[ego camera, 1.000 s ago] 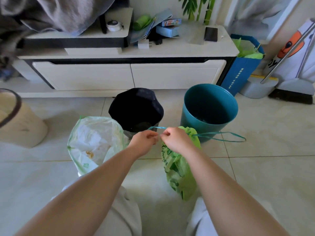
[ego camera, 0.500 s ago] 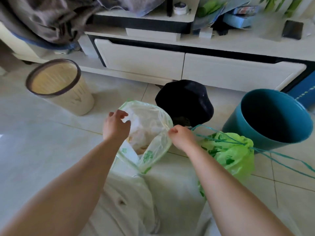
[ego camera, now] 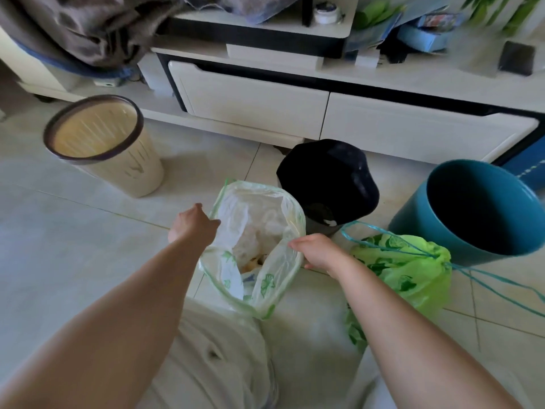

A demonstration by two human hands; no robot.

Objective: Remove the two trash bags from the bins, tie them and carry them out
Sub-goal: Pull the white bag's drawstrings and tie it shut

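A pale, translucent trash bag (ego camera: 265,211) with green leaf prints stands open on the floor, paper waste showing inside. My left hand (ego camera: 193,224) grips its left rim. My right hand (ego camera: 317,250) pinches its right rim. To the right lies a bright green trash bag (ego camera: 413,267), cinched at the top, its teal drawstring (ego camera: 486,278) trailing over the tiles. Behind it stands a teal bin (ego camera: 413,231) with no bag in it. A beige bin (ego camera: 141,172) with a dark rim stands at the left, also without a bag.
A small black bin (ego camera: 330,175) stands between the two bags, close to the white drawer cabinet (ego camera: 253,98). Grey cloth (ego camera: 88,28) hangs at the upper left. A blue bag (ego camera: 528,172) shows at the right edge. My light trousers (ego camera: 224,358) fill the bottom.
Both hands let go of the green bag's drawstring and moved left to the pale bag's rim. The view swung left, bringing the beige bin into sight.
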